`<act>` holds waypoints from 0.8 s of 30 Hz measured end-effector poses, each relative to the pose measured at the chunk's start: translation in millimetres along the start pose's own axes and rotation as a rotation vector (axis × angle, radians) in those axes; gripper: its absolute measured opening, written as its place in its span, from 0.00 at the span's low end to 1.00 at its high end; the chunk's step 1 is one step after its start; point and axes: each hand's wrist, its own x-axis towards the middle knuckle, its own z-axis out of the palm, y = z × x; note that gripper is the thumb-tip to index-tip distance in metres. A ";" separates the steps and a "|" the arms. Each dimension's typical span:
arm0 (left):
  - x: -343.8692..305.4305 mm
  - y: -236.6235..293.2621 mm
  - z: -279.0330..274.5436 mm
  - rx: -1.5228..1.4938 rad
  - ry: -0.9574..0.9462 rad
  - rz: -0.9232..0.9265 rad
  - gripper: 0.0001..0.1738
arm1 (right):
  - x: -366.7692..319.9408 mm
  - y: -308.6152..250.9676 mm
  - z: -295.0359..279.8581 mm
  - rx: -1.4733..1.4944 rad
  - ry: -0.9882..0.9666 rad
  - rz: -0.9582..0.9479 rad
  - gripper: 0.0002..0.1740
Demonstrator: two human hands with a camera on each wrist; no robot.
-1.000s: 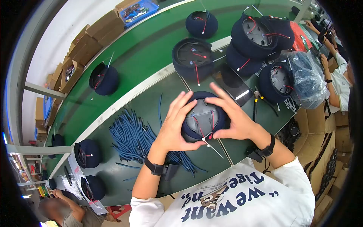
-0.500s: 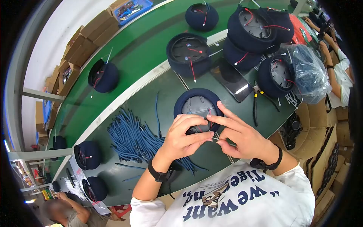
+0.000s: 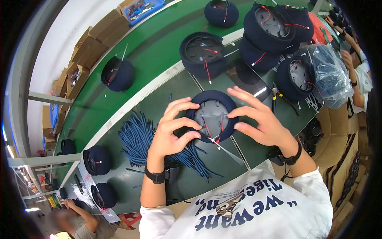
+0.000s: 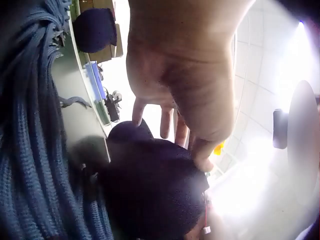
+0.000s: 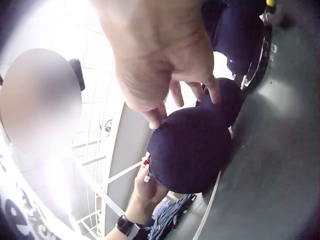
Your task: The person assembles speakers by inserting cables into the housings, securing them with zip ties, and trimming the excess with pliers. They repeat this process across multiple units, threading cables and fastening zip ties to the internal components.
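A round navy fabric-covered shell (image 3: 212,95) rests on the table in front of the person, its grey plastic inside (image 3: 213,111) facing up. Two thin red wires (image 3: 206,126) run inside it, and a white cable tie (image 3: 229,152) sticks out at the near edge. My left hand (image 3: 170,129) holds the left rim with fingers bent and thumb spread. Opposite, my right hand (image 3: 260,121) holds the right rim the same way. The shell's dark outer side (image 5: 192,150) shows below the fingers in the right wrist view; in the left wrist view it (image 4: 155,190) hides some fingertips.
A pile of blue cords (image 3: 137,139) lies left of the shell. More navy shells (image 3: 203,55) stand behind, some stacked (image 3: 270,28) at the right. A tablet-like black panel (image 3: 248,81) and yellow-marked pliers (image 3: 274,97) lie at right. A green conveyor belt (image 3: 155,51) runs behind.
Both hands came together over the shell's near edge by the wires, then parted to opposite sides of the rim. The shell stays roughly in place.
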 end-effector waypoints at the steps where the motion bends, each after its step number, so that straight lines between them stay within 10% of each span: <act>1: -1.3 -3.3 6.3 -0.068 0.025 -0.020 0.12 | 2.2 5.5 5.3 -0.001 -0.014 -0.014 0.10; 11: -0.7 19.3 56.1 -0.041 0.244 -0.256 0.10 | 14.4 -10.0 17.7 0.019 -0.040 0.060 0.11; 16: -7.3 -8.3 34.5 -0.473 0.228 -0.256 0.20 | 5.6 -1.5 26.9 0.258 0.055 0.270 0.40; 24: -5.9 -10.4 53.7 -0.209 0.328 -0.221 0.19 | 13.9 -1.8 55.3 0.230 0.153 0.253 0.37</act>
